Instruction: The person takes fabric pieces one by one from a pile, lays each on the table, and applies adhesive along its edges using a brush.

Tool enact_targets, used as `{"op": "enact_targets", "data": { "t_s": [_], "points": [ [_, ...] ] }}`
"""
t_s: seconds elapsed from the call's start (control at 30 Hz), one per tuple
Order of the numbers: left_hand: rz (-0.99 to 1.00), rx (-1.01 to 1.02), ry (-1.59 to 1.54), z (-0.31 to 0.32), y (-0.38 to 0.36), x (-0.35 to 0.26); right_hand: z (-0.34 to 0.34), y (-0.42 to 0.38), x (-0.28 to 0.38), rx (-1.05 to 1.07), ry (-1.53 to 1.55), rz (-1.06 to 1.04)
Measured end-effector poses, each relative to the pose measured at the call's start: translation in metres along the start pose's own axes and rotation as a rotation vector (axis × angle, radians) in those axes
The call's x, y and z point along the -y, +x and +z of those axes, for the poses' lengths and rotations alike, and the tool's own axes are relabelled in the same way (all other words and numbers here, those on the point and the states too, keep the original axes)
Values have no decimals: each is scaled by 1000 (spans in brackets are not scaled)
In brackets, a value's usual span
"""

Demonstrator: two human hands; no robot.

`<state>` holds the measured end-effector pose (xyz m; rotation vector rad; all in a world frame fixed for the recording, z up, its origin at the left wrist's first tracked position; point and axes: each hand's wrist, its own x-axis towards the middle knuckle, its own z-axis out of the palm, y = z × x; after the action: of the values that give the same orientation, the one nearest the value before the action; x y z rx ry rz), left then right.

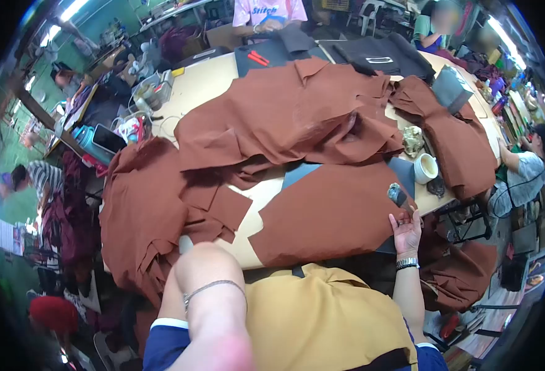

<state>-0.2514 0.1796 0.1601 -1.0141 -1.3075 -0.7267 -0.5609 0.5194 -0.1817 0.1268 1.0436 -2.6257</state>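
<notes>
A brown cut panel (pixel 328 216) lies flat on the table in front of me. My right hand (pixel 406 236), with a metal watch at the wrist, is at the panel's right edge. Its fingers hold a brush (pixel 397 194), whose pale, crusted end points away from me over the panel. My left hand (pixel 205 263), with a chain bracelet, is low on the left, near a heap of brown pieces (pixel 142 210). Its fingers are hidden from view. A small pale grey thing (pixel 186 244) shows just beyond it; I cannot make out whether it is held.
A large brown stack (pixel 285 117) spreads across the table's middle. On the right are a white pot (pixel 425 168), a crumpled yellowish lump (pixel 412 141), more brown pieces (pixel 455 142) and a grey block (pixel 451 89). Red-handled scissors (pixel 258 57) lie at the back. Several people work around.
</notes>
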Motion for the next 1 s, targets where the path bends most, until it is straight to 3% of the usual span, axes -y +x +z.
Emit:
{"op": "enact_targets", "data": {
  "t_s": [0.07, 0.13, 0.2, 0.23, 0.3, 0.33, 0.53, 0.7, 0.83, 1.0],
  "points": [
    [-216, 159, -211, 24, -67, 46, 1, 0, -6, -20, 11, 3],
    [-559, 446, -299, 69, -145, 83, 11, -1, -7, -54, 16, 5],
    [-921, 748, -177, 120, -226, 98, 30, -8, -4, -123, 35, 22],
    [-1119, 723, -89, 140, -249, 97, 37, -12, 2, -166, 54, 40],
    [-1087, 1186, 388, 145, -346, 72, 15, -19, 14, -137, 99, -4],
    [-1099, 1234, 286, 138, -324, 78, 11, -24, 26, -157, 105, -19],
    [-1036, 1266, 220, 130, -334, 104, 7, -88, 79, -278, -36, -198],
    [-1095, 1325, 392, 133, -326, 109, 13, -132, 85, -368, -281, -277],
    [-1059, 1363, 386, 133, -328, 107, 18, -148, 77, -447, -608, -322],
    [-953, 1382, 327, 148, -328, 109, 27, -154, 71, -360, -1132, -516]
  ]
}}
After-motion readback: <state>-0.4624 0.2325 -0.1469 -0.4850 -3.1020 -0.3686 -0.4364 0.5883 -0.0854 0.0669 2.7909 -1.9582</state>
